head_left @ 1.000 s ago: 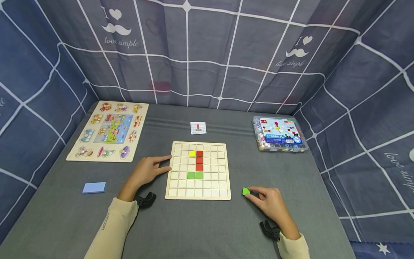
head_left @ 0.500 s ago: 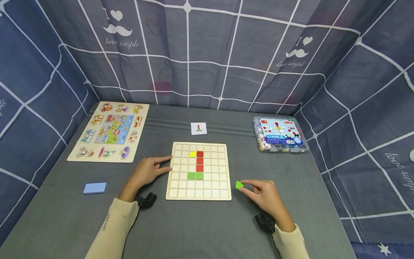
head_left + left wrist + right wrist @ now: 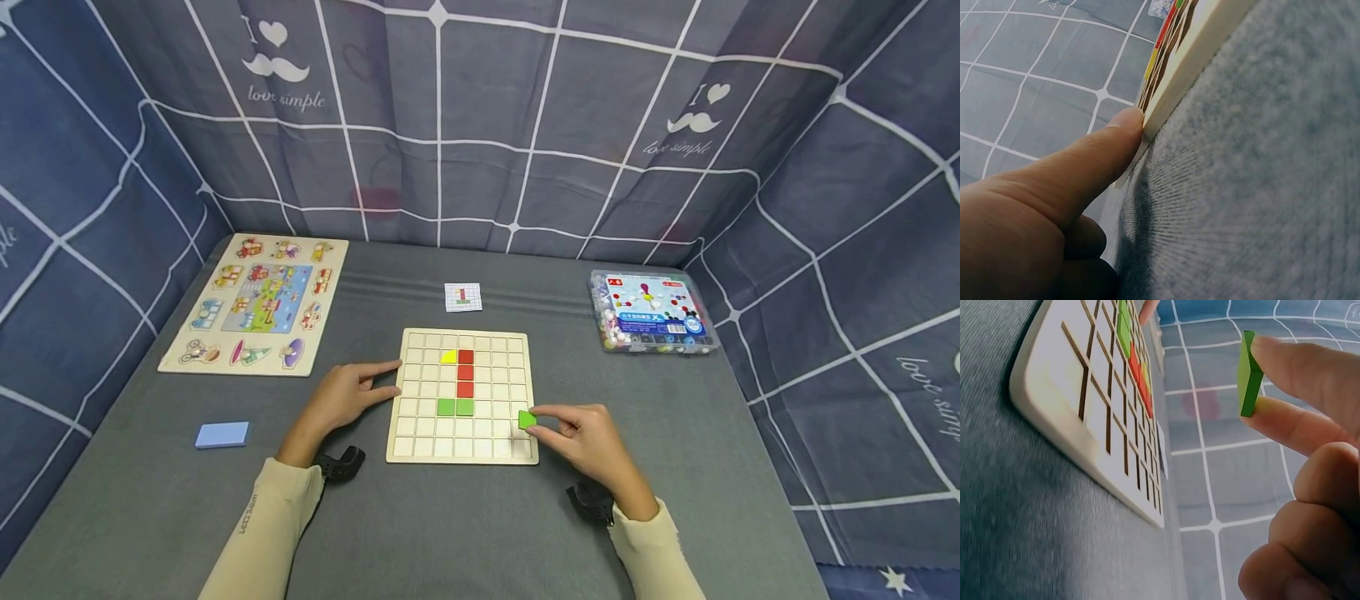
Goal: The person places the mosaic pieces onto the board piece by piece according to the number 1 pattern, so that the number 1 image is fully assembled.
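A wooden grid board (image 3: 498, 425) lies on the grey table in the head view. One yellow tile (image 3: 448, 357), a column of red tiles (image 3: 465, 373) and two green tiles (image 3: 455, 407) fill some of its squares. My left hand (image 3: 347, 398) touches the board's left edge with straight index finger and thumb; the left wrist view shows the thumb (image 3: 1100, 147) against the rim. Between right thumb and index finger, my right hand (image 3: 592, 442) pinches a thin green square tile (image 3: 1250, 375). That tile is held above the board's right edge, apart from it.
A small pattern card (image 3: 462, 297) lies behind the board. At the left are a wooden picture puzzle (image 3: 322, 321) and a flat blue block (image 3: 222, 435). A clear plastic case (image 3: 652, 312) of colored pieces stands at the back right. Gridded curtains surround the table.
Carrying the green tile, my right hand has moved left from the table beside the board to over its right edge. The left hand stays at the board's left edge.
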A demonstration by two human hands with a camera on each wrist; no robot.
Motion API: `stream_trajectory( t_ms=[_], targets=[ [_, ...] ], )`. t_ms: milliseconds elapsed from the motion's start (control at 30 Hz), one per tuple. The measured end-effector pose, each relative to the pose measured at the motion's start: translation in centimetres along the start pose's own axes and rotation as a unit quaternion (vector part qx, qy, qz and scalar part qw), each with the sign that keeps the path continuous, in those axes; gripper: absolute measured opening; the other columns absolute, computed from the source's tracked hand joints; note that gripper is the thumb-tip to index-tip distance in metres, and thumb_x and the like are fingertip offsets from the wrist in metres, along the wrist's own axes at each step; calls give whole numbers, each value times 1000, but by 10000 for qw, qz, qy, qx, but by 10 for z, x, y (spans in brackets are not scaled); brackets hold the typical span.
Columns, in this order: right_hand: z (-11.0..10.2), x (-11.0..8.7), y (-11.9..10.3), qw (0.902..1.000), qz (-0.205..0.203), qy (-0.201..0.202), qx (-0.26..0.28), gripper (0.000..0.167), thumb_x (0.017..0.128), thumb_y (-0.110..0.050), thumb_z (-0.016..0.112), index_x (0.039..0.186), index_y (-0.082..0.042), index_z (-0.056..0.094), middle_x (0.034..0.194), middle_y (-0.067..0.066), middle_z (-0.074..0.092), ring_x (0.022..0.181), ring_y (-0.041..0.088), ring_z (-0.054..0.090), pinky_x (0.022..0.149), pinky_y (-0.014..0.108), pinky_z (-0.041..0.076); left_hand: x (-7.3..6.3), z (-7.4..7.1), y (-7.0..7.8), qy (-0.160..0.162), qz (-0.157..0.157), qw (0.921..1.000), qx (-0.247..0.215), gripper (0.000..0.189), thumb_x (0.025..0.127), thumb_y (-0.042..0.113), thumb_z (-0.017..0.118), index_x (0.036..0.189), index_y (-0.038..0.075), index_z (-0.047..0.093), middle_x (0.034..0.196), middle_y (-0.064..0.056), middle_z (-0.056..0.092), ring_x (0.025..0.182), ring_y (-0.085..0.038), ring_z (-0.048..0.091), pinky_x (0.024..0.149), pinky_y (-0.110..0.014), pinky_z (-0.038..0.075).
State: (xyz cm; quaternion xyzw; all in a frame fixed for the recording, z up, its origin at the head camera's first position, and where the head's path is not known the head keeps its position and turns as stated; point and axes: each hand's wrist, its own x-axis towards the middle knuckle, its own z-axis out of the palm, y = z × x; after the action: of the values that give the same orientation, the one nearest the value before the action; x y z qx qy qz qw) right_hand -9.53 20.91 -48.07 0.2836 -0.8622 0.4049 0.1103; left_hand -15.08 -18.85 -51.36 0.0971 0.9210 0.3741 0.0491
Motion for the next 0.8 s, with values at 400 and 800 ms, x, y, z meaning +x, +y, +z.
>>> stream_trajectory(
  t_ms=[400,800],
  targets=[
    [14,19,-6,9987,-262,-339,-268,21,83,-20,87,103,-14,82,60,-21,30,53,-9,24,49,13,23,1,-1,1,-37,48,10000,17,53,89,39,80,139,23,67,52,8,37,50,-9,27,52,-28,25],
    [30,35,-11,9973,-278,-469,-493,21,83,-22,88,100,-12,82,57,-19,34,52,-8,26,48,16,27,1,-1,1,-26,72,10000,30,53,89,39,80,138,23,68,53,8,38,50,-9,28,51,-28,25]
  ],
)
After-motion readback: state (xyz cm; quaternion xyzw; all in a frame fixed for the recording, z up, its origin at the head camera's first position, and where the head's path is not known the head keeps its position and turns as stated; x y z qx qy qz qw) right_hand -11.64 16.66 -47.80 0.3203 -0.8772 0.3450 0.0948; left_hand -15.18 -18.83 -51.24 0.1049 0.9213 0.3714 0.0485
